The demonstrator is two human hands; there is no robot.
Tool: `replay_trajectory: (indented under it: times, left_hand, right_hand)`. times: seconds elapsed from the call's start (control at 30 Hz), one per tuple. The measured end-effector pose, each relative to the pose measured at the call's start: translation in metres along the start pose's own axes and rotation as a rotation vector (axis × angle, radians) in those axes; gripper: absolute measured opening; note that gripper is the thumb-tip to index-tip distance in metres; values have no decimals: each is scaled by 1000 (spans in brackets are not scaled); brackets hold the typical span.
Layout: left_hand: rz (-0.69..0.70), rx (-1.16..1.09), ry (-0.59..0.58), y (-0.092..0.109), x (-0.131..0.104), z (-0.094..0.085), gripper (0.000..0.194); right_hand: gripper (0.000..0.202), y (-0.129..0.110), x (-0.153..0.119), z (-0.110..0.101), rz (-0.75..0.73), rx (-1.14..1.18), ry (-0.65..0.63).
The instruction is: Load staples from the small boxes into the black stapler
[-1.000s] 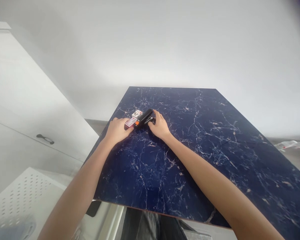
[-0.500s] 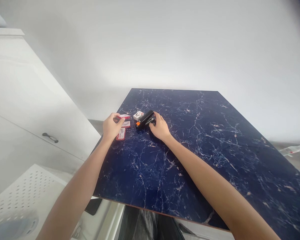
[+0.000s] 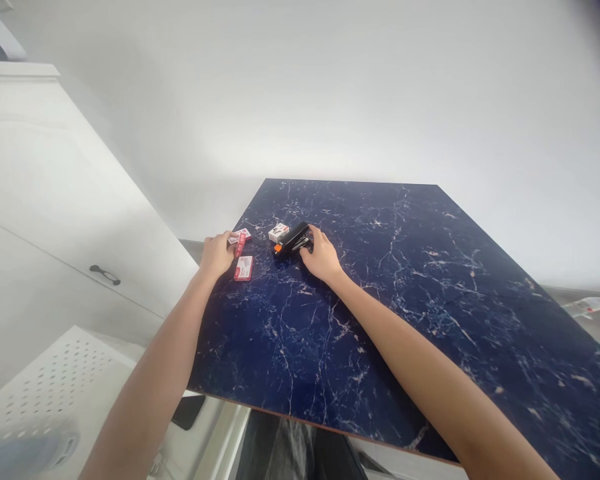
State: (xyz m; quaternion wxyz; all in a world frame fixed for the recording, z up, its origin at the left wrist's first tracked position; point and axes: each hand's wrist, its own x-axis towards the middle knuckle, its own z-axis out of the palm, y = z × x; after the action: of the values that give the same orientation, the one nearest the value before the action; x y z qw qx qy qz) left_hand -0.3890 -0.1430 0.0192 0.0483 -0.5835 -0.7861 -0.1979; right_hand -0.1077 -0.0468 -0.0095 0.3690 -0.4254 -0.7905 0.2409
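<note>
On the far left of the white-veined blue tabletop (image 3: 360, 320), the black stapler (image 3: 290, 241) is gripped by the right hand (image 3: 322, 256), laid diagonally, orange end near-left; a thin red-and-white pack (image 3: 241, 245) is pinched on edge by the left hand (image 3: 217, 254); a cardboard-like white box (image 3: 279, 231) is set just beside the stapler

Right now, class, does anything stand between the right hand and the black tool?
Nothing visible does: the right hand appears to touch the black tool with finger and thumb. The small white box lies on the tool's other side, out of the way.
</note>
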Motion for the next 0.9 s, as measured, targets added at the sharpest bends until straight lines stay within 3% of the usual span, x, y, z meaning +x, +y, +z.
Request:
replay_trajectory:
  times: [0.2, 0.33, 0.43, 0.5, 0.63, 0.77, 0.9]
  left_hand:
    - [125, -44, -96, 13, -7, -9, 31]
    - [114, -99, -178, 29, -11, -13, 38]
    - [178, -148, -100, 43, -8, -5, 51]
    - [213, -195, -119, 52, -5, 5, 57]
    - [243, -260, -235, 63, -6, 17, 51]
    - [391, -273, -205, 73, -20, 12, 42]
    - [404, -184, -179, 86, -38, 5, 33]
  right_hand:
    - [67, 0, -1, 0, -1, 5, -8]
    - [66, -1, 0, -1, -2, 15, 10]
    - [67, -1, 2, -2, 0, 22, -5]
    - [69, -1, 4, -2, 2, 17, -28]
    - [78, -1, 5, -2, -22, 10, -58]
    - [80, -2, 4, -3, -38, 38, -82]
    - [70, -4, 3, -4, -54, 21, -51]
